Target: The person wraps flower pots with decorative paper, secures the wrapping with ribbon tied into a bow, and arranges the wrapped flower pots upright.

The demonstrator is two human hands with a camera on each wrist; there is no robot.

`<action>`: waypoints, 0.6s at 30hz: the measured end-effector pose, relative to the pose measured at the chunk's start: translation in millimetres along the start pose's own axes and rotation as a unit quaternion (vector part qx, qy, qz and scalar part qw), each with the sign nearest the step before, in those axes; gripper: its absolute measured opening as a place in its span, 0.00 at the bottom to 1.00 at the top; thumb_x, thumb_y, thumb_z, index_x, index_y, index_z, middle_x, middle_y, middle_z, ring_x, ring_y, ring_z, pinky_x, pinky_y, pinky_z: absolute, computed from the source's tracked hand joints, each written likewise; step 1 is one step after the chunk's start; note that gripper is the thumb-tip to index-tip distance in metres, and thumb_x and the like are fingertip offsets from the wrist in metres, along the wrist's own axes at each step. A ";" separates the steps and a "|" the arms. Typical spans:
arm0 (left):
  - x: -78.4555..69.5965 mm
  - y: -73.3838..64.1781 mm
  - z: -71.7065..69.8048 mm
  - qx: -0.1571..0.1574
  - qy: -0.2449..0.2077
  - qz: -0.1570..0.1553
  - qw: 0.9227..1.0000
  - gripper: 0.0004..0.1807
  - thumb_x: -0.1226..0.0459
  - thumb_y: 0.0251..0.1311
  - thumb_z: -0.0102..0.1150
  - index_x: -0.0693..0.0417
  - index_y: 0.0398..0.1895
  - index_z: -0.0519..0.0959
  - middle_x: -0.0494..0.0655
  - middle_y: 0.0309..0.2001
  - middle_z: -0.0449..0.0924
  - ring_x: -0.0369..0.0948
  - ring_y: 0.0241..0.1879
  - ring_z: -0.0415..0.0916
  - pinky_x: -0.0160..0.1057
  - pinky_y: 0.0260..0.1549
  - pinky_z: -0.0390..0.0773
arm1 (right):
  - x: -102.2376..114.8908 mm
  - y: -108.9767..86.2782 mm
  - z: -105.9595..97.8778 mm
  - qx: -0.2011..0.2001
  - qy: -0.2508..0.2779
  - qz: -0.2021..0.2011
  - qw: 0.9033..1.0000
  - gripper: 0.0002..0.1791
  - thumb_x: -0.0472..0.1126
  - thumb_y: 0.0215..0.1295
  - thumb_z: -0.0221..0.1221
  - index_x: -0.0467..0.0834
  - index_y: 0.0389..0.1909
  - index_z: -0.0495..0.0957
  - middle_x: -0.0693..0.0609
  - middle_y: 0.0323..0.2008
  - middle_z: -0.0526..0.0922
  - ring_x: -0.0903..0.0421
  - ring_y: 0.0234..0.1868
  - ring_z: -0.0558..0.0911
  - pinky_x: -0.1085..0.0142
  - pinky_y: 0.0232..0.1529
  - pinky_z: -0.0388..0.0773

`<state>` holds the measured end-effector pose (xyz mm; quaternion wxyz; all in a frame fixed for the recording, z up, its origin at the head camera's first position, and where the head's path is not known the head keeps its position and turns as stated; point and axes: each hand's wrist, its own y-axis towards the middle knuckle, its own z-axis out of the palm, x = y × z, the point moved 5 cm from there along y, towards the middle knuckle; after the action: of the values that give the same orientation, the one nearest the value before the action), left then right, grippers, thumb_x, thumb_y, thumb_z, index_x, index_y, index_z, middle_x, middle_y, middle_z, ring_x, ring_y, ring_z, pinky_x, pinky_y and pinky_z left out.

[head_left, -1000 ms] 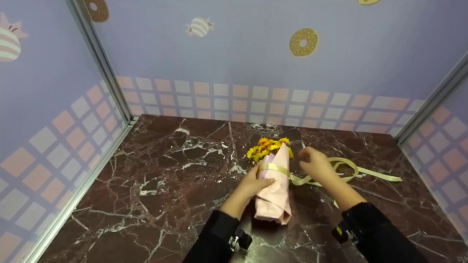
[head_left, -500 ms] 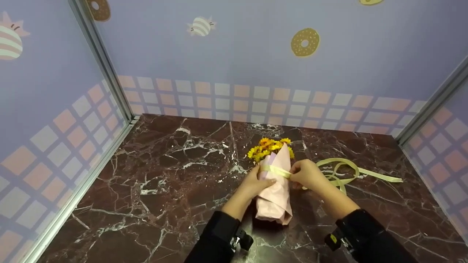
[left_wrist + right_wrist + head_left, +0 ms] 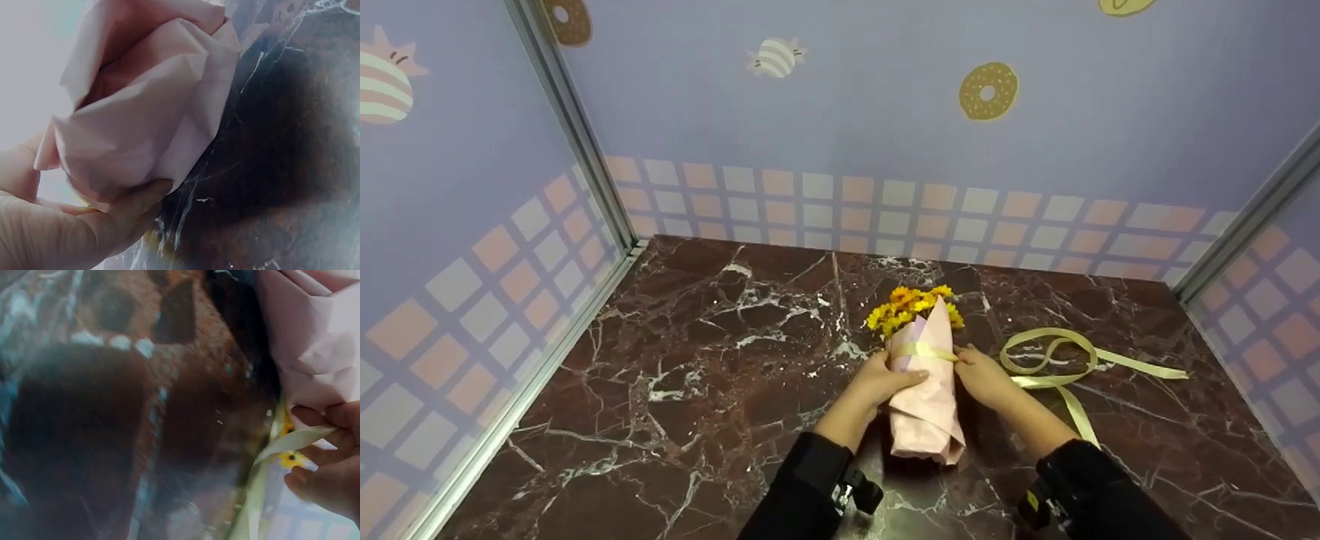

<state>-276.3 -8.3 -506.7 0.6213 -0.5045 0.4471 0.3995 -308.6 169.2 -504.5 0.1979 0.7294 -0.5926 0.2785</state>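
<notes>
A bouquet of yellow and orange flowers [image 3: 911, 307] lies wrapped in pale pink paper [image 3: 926, 409], its blooms toward the back wall. My left hand [image 3: 877, 386] grips the wrap from the left, thumb across its front. A pale yellow ribbon [image 3: 919, 350] crosses the wrap just below the blooms. At the right side, my right hand [image 3: 984, 377] holds the ribbon where it leaves the paper. In the right wrist view the ribbon [image 3: 298, 440] runs between the fingers of the right hand [image 3: 332, 475]. The left wrist view shows the folded paper end [image 3: 135, 124] above my left hand [image 3: 50, 230].
The ribbon's loose length [image 3: 1140, 364] lies looped on the dark red marbled tabletop [image 3: 720, 420] to the right. Patterned panels [image 3: 840, 112] stand at the back and both sides. Each wrist carries a small camera on a black sleeve.
My right hand has come left and down to the bouquet's right side and taken hold of the ribbon. The loose ribbon has shifted. My left hand keeps its grip.
</notes>
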 end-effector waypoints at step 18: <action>12.1 -4.9 -2.0 -0.037 -0.035 0.026 0.998 0.27 0.72 0.45 0.72 0.72 0.50 0.76 0.56 0.41 0.80 0.47 0.40 0.79 0.43 0.47 0.79 | -2.4 -21.2 16.5 -0.108 0.032 0.031 0.993 0.21 0.36 0.73 0.41 0.28 0.56 0.75 0.31 0.53 0.78 0.35 0.56 0.75 0.45 0.59 0.69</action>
<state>-268.6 -10.5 -517.1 0.6068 -0.5010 0.4229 0.4494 -285.4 165.5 -517.8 0.2854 0.6759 -0.6350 0.2420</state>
